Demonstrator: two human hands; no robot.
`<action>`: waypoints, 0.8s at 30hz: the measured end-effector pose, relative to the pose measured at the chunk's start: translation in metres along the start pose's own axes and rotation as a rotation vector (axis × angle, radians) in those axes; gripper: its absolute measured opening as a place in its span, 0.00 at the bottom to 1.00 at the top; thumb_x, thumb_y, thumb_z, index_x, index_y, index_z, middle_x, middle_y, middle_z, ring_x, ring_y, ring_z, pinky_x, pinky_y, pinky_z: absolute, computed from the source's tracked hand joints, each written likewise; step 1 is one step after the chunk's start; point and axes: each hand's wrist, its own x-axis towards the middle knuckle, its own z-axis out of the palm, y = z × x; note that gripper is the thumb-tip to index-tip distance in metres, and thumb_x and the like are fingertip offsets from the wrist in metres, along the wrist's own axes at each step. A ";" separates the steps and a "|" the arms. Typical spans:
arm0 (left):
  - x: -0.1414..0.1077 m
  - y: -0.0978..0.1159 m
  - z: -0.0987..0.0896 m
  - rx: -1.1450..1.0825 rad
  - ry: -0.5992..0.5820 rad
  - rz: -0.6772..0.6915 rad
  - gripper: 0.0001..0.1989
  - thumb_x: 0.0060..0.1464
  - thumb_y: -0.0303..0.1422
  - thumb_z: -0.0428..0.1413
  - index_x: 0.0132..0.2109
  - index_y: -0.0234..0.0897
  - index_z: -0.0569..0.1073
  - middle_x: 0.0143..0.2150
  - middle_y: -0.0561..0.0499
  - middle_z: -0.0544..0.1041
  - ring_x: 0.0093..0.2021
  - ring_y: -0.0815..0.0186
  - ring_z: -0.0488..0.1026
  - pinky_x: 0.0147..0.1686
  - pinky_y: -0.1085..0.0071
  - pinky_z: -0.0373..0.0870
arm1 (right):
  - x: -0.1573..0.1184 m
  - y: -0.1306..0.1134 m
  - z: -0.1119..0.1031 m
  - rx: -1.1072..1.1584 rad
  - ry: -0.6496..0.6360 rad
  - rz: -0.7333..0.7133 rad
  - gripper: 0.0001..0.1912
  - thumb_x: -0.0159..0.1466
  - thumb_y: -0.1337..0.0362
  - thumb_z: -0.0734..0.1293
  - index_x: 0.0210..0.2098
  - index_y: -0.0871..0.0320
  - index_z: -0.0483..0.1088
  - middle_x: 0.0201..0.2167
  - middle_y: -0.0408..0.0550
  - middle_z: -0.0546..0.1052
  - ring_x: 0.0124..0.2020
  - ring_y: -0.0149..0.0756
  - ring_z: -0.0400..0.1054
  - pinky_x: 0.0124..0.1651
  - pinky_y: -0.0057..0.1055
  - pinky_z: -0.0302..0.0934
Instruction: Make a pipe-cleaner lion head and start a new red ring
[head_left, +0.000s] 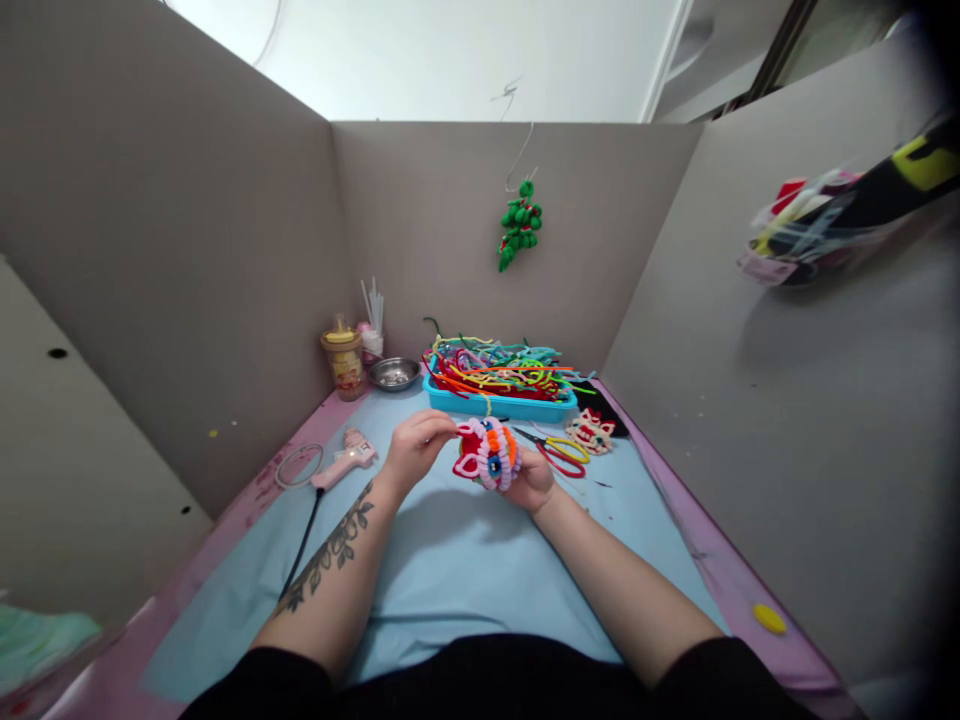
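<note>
Between my hands, above the blue-covered table, is a pipe-cleaner animal head (491,455) in pink, orange and red with blue eyes and pointed ears. My right hand (531,482) is closed around its right side, and the head hides part of the fingers. The fingers of my left hand (421,443) are pinched at the tip of a red-and-pink ear on the left. To the right lie scissors (564,455) with yellow and red handles. A cream and red pipe-cleaner piece (591,432) rests just beyond them.
A blue basket (499,405) heaped with coloured pipe cleaners stands at the back. On the left are a pink glue gun (349,457) with a cord, a metal bowl (394,374) and a lidded cup (345,365). Grey partitions (450,250) enclose the table; a green ornament (520,225) hangs behind.
</note>
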 end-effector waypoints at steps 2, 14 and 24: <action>-0.001 -0.001 0.000 0.012 -0.007 0.003 0.05 0.56 0.27 0.55 0.35 0.38 0.76 0.33 0.49 0.78 0.35 0.69 0.74 0.37 0.72 0.72 | 0.000 -0.001 0.003 0.010 0.004 0.016 0.20 0.49 0.70 0.62 0.42 0.62 0.71 0.34 0.49 0.79 0.34 0.38 0.73 0.42 0.39 0.66; -0.002 -0.002 0.000 0.004 -0.023 -0.048 0.06 0.56 0.30 0.55 0.36 0.39 0.77 0.34 0.49 0.78 0.36 0.68 0.75 0.38 0.70 0.72 | -0.001 -0.002 0.004 -0.018 0.011 0.029 0.20 0.49 0.70 0.63 0.43 0.61 0.70 0.34 0.49 0.78 0.34 0.38 0.73 0.42 0.37 0.66; -0.002 -0.003 0.003 -0.130 0.027 -0.254 0.14 0.53 0.33 0.57 0.48 0.37 0.73 0.45 0.44 0.77 0.40 0.65 0.76 0.37 0.70 0.75 | 0.000 0.000 -0.002 0.026 0.044 -0.015 0.24 0.52 0.70 0.63 0.49 0.55 0.67 0.35 0.44 0.77 0.34 0.36 0.72 0.44 0.39 0.66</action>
